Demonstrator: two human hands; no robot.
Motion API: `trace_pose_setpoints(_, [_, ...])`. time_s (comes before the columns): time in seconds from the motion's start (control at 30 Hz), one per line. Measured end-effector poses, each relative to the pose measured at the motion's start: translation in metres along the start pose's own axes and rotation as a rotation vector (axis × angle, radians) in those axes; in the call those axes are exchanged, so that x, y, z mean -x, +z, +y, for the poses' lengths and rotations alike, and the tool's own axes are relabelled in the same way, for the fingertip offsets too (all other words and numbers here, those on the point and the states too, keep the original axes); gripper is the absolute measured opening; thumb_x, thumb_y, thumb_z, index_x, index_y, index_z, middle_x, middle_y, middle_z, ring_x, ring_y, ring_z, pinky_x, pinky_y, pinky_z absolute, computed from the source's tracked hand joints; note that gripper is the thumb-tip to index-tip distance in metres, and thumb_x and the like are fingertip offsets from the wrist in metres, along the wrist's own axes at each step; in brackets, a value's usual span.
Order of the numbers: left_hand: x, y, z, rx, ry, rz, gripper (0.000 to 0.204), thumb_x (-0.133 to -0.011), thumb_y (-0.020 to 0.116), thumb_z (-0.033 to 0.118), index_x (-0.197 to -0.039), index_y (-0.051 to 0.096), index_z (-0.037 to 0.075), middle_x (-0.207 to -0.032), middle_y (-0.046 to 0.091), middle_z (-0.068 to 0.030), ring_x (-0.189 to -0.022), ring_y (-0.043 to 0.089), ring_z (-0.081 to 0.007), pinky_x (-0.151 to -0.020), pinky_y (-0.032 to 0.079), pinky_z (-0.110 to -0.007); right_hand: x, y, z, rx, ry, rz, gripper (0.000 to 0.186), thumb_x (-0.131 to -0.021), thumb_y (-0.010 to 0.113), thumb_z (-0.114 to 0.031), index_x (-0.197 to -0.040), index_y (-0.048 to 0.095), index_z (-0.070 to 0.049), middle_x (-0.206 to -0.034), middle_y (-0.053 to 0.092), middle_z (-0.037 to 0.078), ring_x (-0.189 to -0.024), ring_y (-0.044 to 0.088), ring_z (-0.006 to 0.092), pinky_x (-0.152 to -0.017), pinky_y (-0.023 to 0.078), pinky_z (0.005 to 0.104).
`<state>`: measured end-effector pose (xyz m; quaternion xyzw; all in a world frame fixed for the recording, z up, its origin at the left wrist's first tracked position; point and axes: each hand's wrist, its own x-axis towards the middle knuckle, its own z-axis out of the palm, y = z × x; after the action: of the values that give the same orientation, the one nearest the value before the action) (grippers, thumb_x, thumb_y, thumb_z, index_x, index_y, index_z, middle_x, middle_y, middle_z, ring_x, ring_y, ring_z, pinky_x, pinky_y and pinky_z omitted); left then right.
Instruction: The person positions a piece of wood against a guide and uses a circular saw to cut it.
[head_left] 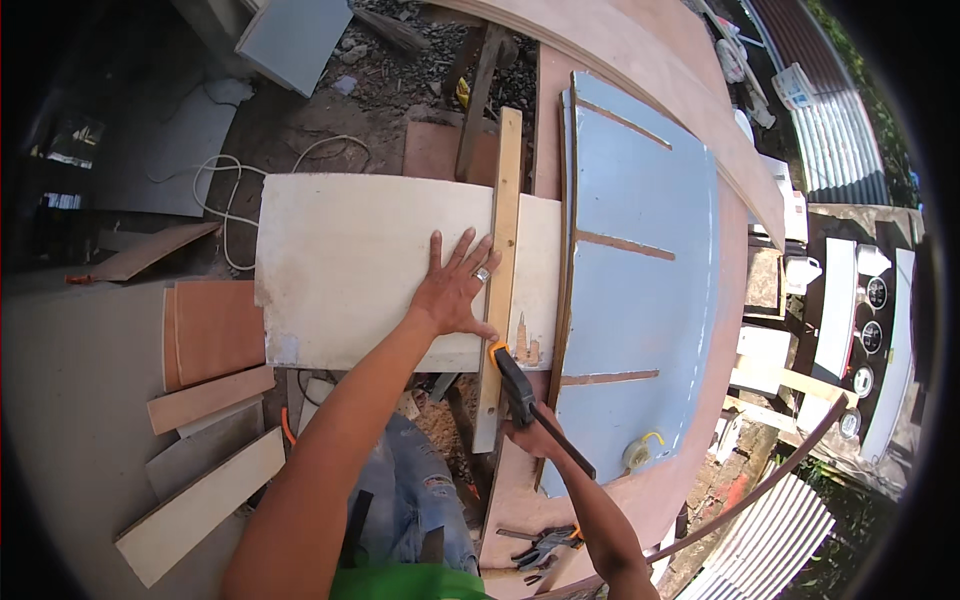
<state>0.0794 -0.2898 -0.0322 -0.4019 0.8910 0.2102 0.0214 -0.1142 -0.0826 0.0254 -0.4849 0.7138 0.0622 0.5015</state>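
Observation:
My left hand [450, 292], with a ring on one finger, lies spread on a whitish board [345, 262], its fingers against the edge of a long wooden strip [507, 180]. The strip lies across the board and sticks out past both of its long edges. My right hand [535, 436] grips a black bar clamp [514, 384] with an orange jaw pad at the strip's near part. Whether the clamp's jaws press on the wood, I cannot tell. Right of the board lies a light-blue panel [635, 290] with several brown slots.
A roll of tape [637, 455] rests on the blue panel's near end. More clamps [545, 545] lie on the plywood sheet [600, 520] near me. Board offcuts [215, 335] are at the left, beside a white cable [232, 205]. Corrugated metal sheets [765, 540] lie at the right.

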Motion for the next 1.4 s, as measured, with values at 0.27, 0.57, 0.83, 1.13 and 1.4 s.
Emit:
trace_pose_setpoints(0.27, [0.008, 0.0, -0.007, 0.006, -0.009, 0.024, 0.137, -0.051, 0.062, 0.093, -0.156, 0.029, 0.011, -0.165, 0.017, -0.0116, -0.153, 0.003, -0.0335, -0.116, -0.009, -0.069, -0.006, -0.004, 0.007, -0.033, -0.056, -0.183, 0.035, -0.082, 0.067, -0.028, -0.102, 0.059, 0.0, -0.076, 0.064, 0.026, -0.075, 0.064, 0.0446, -0.066, 0.052, 0.0477])
trace_pose_setpoints(0.57, [0.012, -0.003, -0.011, -0.004, -0.023, 0.025, 0.139, -0.051, 0.06, 0.094, -0.156, 0.027, 0.011, -0.165, 0.018, -0.0124, -0.153, 0.004, -0.0338, -0.115, -0.007, -0.069, 0.01, -0.022, -0.021, 0.004, -0.199, -0.098, 0.038, -0.083, 0.067, -0.028, -0.109, 0.059, 0.0, -0.085, 0.067, 0.028, -0.082, 0.066, 0.0467, -0.07, 0.054, 0.0497])
trace_pose_setpoints(0.83, [0.009, 0.008, -0.006, -0.015, -0.014, 0.01, 0.138, -0.051, 0.059, 0.094, -0.156, 0.027, 0.01, -0.165, 0.017, -0.0123, -0.153, 0.003, -0.0343, -0.115, -0.007, -0.07, -0.013, 0.02, 0.031, 0.096, -0.119, -0.055, 0.037, -0.084, 0.065, -0.032, -0.107, 0.062, -0.004, -0.085, 0.068, 0.027, -0.082, 0.068, 0.0441, -0.072, 0.053, 0.0509])
trace_pose_setpoints(1.13, [-0.002, 0.002, -0.004, 0.057, 0.005, 0.078, 0.136, -0.05, 0.066, 0.09, -0.154, 0.032, 0.008, -0.163, 0.022, -0.014, -0.153, 0.006, -0.0343, -0.115, -0.006, -0.07, 0.0, 0.0, 0.006, 0.035, -0.078, 0.052, 0.031, -0.081, 0.071, -0.025, -0.091, 0.061, 0.002, -0.072, 0.063, 0.026, -0.072, 0.064, 0.044, -0.067, 0.051, 0.0485])
trace_pose_setpoints(1.4, [0.005, 0.005, -0.003, 0.01, -0.01, 0.06, 0.137, -0.05, 0.063, 0.092, -0.156, 0.028, 0.012, -0.164, 0.019, -0.0111, -0.153, 0.004, -0.0325, -0.116, -0.007, -0.068, -0.001, 0.003, 0.013, 0.062, -0.087, 0.036, 0.029, -0.083, 0.072, -0.026, -0.093, 0.064, 0.001, -0.078, 0.065, 0.028, -0.08, 0.065, 0.0497, -0.071, 0.053, 0.052])
